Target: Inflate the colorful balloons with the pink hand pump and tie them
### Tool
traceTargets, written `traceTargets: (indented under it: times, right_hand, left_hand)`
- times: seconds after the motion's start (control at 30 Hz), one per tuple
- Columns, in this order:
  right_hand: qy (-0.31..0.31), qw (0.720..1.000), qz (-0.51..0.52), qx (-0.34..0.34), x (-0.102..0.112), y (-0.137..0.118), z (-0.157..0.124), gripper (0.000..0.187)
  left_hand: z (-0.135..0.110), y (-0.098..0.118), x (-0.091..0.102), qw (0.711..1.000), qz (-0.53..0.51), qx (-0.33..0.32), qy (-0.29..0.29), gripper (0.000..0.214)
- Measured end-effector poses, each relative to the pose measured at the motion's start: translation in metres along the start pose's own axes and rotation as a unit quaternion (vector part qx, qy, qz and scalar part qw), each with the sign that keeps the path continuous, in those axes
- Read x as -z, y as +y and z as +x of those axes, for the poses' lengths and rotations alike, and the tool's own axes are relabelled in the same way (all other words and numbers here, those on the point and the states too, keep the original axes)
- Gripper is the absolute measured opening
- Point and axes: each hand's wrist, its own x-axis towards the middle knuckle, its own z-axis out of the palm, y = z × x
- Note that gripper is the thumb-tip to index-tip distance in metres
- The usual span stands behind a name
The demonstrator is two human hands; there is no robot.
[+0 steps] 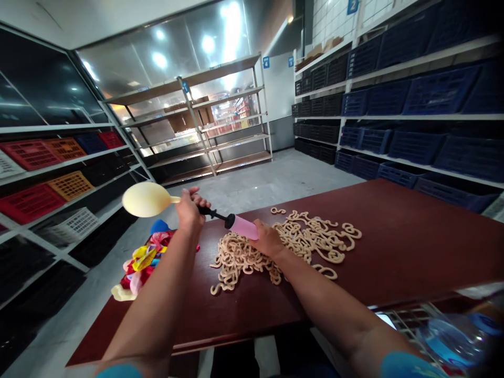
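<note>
My left hand [189, 208] is closed around the neck of a pale yellow balloon [145, 199] and the black nozzle of a pink hand pump [244, 227]. The balloon is partly inflated and sticks out to the left, above the table's left end. My right hand [268, 239] grips the pink barrel of the pump from the right. Both hands hover over a dark red table [394, 236]. Under the right hand lies a heap of limp cream-coloured long balloons [291, 241].
A pile of colourful limp balloons [144, 260] lies at the table's left edge. Metal shelves with red, orange and white crates [47, 173] line the left wall, and blue crates [413, 115] fill the right shelves. A wire basket [413, 320] and a plastic bottle [452, 336] sit at lower right.
</note>
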Motion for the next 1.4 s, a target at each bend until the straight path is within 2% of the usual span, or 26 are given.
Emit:
traceTargets:
  times: [0.13,0.23,0.33,0.53,0.63,0.73,1.0,1.1,1.2,1.4]
  right_hand:
    - [0.002,1.0,0.0,-0.01,0.001,-0.001,-0.002,0.034]
    - [0.005,1.0,0.002,-0.004,0.001,-0.002,-0.002,0.036]
    - [0.017,1.0,0.003,0.002,0.001,0.0,0.0,0.038]
    - [0.034,0.999,-0.008,-0.006,0.003,0.01,0.007,0.034]
    - [0.033,0.999,-0.005,-0.02,-0.001,0.013,0.008,0.034]
    - [0.021,0.999,-0.006,-0.032,-0.004,0.015,0.007,0.032]
    - [0.017,1.0,-0.008,-0.009,-0.005,0.013,0.002,0.033]
    - [0.012,1.0,-0.02,-0.017,-0.002,0.009,0.001,0.033]
    - [0.009,0.999,-0.027,-0.02,0.002,0.005,0.002,0.034]
    - [0.004,0.999,-0.027,-0.034,0.001,0.005,0.006,0.04]
  left_hand:
    - [-0.02,-0.031,-0.009,1.0,-0.002,0.01,-0.022,0.02]
    - [-0.022,-0.033,-0.009,1.0,0.003,0.011,-0.014,0.014]
    - [-0.011,-0.011,-0.005,1.0,0.016,0.003,0.004,0.014]
    - [0.024,0.058,-0.002,0.999,0.015,-0.026,0.029,0.017]
    - [0.03,0.067,0.0,0.999,0.009,-0.034,0.03,0.017]
    - [0.025,0.049,0.001,0.999,-0.007,-0.039,0.036,0.016]
    - [-0.015,-0.038,-0.009,1.0,-0.022,0.01,0.007,0.014]
    - [-0.022,-0.05,-0.011,1.0,-0.024,0.017,-0.006,0.016]
    - [-0.014,-0.034,-0.008,1.0,-0.017,0.024,-0.005,0.018]
    - [0.022,0.047,0.003,1.0,-0.005,-0.005,0.009,0.019]
